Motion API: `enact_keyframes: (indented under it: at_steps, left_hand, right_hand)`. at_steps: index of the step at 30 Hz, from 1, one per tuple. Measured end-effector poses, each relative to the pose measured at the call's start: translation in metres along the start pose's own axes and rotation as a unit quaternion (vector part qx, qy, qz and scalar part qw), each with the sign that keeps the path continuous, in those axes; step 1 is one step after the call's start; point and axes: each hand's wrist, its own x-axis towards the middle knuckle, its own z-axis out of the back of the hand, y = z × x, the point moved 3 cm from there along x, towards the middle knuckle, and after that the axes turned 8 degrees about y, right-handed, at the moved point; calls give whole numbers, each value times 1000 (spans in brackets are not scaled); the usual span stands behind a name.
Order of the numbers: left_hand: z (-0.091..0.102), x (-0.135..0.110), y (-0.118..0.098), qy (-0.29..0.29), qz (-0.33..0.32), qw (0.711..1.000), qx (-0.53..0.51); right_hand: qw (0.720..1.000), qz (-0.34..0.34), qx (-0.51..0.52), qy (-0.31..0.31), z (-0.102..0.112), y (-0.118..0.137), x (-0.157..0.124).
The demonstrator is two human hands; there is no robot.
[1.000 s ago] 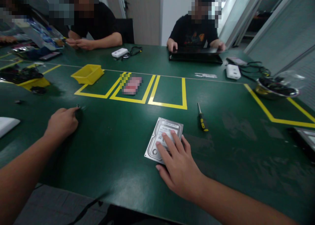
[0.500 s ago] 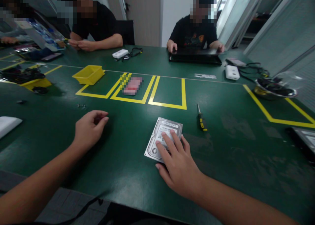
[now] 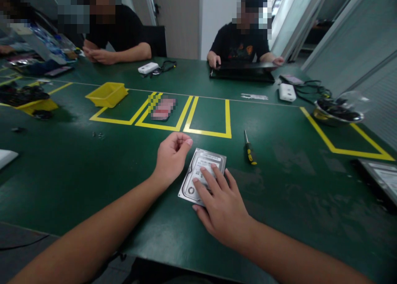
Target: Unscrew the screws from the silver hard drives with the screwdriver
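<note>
A silver hard disk drive (image 3: pixel 198 164) with a white label lies on the green table in front of me. My right hand (image 3: pixel 225 205) spans its near end, fingertips resting on the label and thumb by the lower edge. Just left of the drive's far corner is my left hand (image 3: pixel 172 157), its thumb and fingers pinched together. Anything between those fingertips is too small to make out. To the right of the drive lies a black and yellow screwdriver (image 3: pixel 250 151), its tip pointing away from me.
Small screws (image 3: pixel 98 135) lie at left. Beyond are a yellow tray (image 3: pixel 107 95), a blurred pink item (image 3: pixel 163 109) and yellow tape rectangles (image 3: pixel 229 118). On the right are a metal bowl (image 3: pixel 338 116) of dark parts and a dark-framed item (image 3: pixel 376 180). Two people sit opposite, one holding a black panel (image 3: pixel 243 73).
My left hand has moved right, from beside the screws to the drive's left side, still pinched. My right hand stays on the drive. The view has shifted slightly.
</note>
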Motion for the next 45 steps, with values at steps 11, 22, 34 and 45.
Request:
enact_keyframes:
  at_steps: [11,22,34,45]
  left_hand:
    - [13,10,26,13,19,999,39]
    - [19,5,31,68,97,992,-47]
    - [21,2,28,65,80,987,-121]
    - [21,4,30,83,104,984,-121]
  right_hand:
    - [999,18,-38,-15,1,0,8]
    - [1000,-12,5,-27,-3,3,7]
    - [998,-37,49,-26,1,2,7]
    - [997,-21,67,-19,7,-4,2]
